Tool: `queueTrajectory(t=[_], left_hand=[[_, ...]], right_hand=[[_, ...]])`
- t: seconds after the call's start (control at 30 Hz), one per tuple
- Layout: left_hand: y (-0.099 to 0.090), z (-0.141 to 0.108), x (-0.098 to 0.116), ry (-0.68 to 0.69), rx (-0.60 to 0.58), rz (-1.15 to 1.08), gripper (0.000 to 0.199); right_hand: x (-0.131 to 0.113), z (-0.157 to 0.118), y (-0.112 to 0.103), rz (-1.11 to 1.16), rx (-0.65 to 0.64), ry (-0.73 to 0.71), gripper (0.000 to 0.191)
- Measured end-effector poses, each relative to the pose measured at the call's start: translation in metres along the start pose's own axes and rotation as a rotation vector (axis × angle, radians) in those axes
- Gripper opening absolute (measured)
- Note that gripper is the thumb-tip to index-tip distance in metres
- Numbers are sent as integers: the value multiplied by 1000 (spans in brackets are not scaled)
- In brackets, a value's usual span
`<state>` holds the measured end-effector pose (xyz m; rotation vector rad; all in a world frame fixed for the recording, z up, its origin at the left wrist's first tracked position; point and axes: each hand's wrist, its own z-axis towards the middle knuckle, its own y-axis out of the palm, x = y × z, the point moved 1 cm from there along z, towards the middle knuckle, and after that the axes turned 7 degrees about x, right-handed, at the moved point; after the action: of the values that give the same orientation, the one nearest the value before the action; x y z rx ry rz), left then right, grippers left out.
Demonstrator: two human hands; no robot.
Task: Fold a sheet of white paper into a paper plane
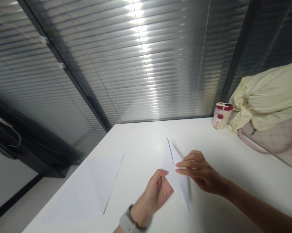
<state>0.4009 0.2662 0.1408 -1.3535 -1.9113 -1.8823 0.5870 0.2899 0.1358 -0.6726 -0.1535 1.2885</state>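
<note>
Far to the left of the folded white paper sheet (175, 173), a black fabric bag with a thin pale cord (5, 136) hangs in shadow beyond the white counter (146, 139). Grey slatted window blinds (136, 64) fill the view behind the counter, directly beyond the sheet.

Nearer and just left of the folded sheet, a flat white paper sheet (92, 191) lies on the counter, with a thin dark line running along its right side.

Next comes the left grip (158, 191), with a pale watch strap (128, 223) on its wrist. It is curled closed around the folded sheet's lower left edge, and the sheet is its only load. The folded sheet itself sits between the two hands, a narrow kite shape with one point aimed toward the blinds and a dark crease running down from that point.

The right grip (199, 173) reaches in from the sheet's right side, half open, its fingers extended and their tips at the paper. Whether its thumb pinches from behind cannot be told.

For work like this, a steady left hold seems best, so the layers cannot slide, with the right fingertips pressing flat and evenly along the edge.

Further right of the sheet stand a cream and red cylindrical tin (222, 116), a crumpled pale yellow cloth (264, 97) and a pale pink handbag (269, 140).
</note>
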Motion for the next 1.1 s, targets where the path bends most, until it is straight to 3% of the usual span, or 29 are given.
queueTrajectory(t=[0.07, 0.2, 0.27, 0.33, 0.47, 0.63, 0.83, 1.1], left_hand=[[3, 0, 1, 5, 26, 25, 49], [7, -1, -2, 59, 121, 127, 37], [5, -1, -4, 110, 176, 186, 28], [2, -2, -7, 140, 189, 240, 22], [-2, -1, -7, 183, 172, 479, 32], [-13, 4, -5, 271, 293, 798, 49], [-26, 9, -9, 147, 273, 657, 59], [-17, 7, -1, 287, 380, 729, 52]], right_hand=[[1, 0, 2, 131, 91, 133, 27], [3, 1, 13, 289, 287, 662, 20], [2, 0, 20, 395, 243, 889, 30], [1, 0, 24, 505, 187, 1018, 30], [3, 2, 21, 572, 264, 1046, 29], [8, 4, 14, 576, 170, 1166, 28], [7, 6, 15, 731, 134, 1268, 35], [5, 5, 15, 760, 154, 1289, 35]])
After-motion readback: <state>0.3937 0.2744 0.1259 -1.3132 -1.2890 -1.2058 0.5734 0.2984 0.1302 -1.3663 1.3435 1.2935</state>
